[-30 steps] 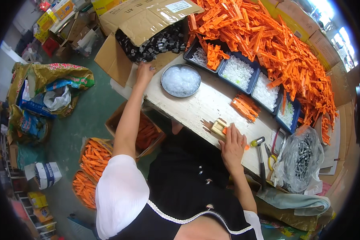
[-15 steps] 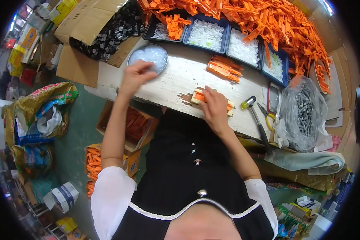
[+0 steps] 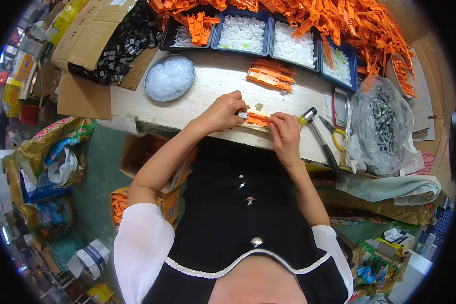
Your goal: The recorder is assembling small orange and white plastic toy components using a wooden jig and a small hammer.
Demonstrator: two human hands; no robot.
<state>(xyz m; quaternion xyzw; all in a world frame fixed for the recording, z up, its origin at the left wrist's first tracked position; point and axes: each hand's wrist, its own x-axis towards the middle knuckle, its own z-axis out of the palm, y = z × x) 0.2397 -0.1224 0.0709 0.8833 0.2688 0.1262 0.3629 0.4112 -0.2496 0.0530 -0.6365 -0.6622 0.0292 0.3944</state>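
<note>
A flat orange plastic piece (image 3: 258,119) lies pinched between left hand (image 3: 222,112) and right hand (image 3: 285,133) on a pale wooden worktop (image 3: 207,86); cluttered workshop around.

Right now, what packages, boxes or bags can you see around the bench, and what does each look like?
Cardboard box: top left, brown, open, holding black parts.
Clear plastic bag: right of the bench, full of grey metal pieces.
Printed sack: floor at left, yellow-green, crumpled.
Small carton: floor, lower left, white and blue.
</note>
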